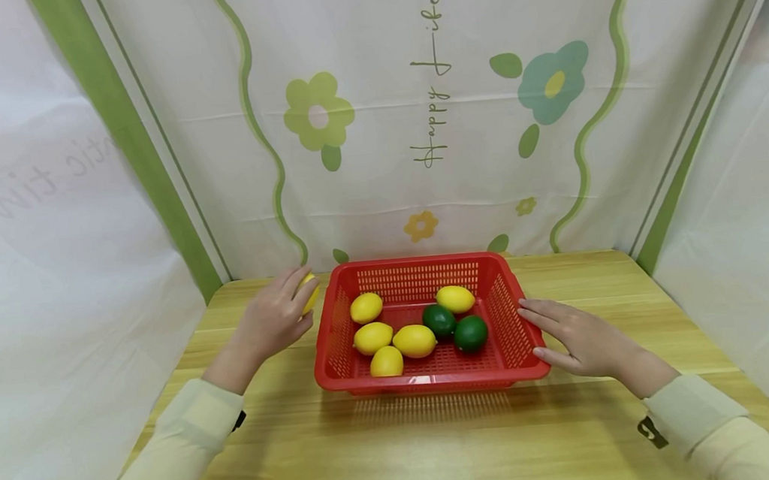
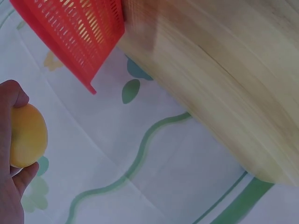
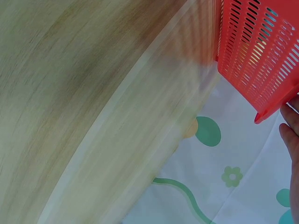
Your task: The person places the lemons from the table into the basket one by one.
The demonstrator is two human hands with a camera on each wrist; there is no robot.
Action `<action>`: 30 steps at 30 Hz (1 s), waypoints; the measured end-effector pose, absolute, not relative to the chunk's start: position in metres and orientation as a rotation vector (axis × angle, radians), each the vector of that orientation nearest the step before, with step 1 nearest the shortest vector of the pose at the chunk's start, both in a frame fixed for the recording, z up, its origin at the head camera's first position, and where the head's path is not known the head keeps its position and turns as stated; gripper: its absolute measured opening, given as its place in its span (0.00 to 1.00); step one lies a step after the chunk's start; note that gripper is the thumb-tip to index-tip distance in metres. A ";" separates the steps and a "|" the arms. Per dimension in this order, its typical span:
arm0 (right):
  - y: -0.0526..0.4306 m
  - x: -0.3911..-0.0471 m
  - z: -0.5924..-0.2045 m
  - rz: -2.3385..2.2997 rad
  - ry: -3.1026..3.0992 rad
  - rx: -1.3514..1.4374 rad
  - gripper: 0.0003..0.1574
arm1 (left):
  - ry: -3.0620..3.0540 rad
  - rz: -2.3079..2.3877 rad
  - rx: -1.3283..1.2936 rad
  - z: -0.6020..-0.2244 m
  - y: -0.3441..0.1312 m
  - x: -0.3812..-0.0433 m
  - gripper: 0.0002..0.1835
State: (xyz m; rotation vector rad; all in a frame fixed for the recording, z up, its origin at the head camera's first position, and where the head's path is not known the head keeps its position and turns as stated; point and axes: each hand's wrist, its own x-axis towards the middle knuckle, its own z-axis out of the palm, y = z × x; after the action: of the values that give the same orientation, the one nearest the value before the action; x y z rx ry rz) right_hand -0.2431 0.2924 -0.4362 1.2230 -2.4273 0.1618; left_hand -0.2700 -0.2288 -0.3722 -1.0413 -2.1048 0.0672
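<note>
A red plastic basket point(image 1: 433, 380) with slotted sides stands on the wooden table. Inside it lie several yellow lemons point(image 1: 415, 341) and two dark green fruits point(image 1: 471, 334) shaped like limes. Just outside the basket's left rim, my left hand point(image 1: 275, 315) grips another lemon point(image 2: 29, 135) between thumb and fingers; the hand hides part of it in the head view. On the opposite side, my right hand point(image 1: 585, 337) rests its extended fingers against the basket's right rim, the thumb near the front corner. Only the fingertips of that hand show in the right wrist view.
The light wooden tabletop point(image 1: 408, 449) extends in front of the basket and to both sides. A white curtain point(image 1: 380, 187) with flower prints hangs behind the table, and white cloth walls point(image 1: 57, 296) flank it.
</note>
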 end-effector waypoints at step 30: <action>0.292 -0.242 -0.437 0.170 -2.445 1.218 0.40 | -2.066 0.061 -1.185 -0.379 -0.161 -0.279 0.28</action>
State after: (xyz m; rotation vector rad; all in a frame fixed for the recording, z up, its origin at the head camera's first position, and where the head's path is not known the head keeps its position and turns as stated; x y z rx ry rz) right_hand -0.2421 0.2918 -0.4366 1.2183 -2.4450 0.1698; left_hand -0.2793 -0.1606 -0.3792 -1.1849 -2.0657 0.0605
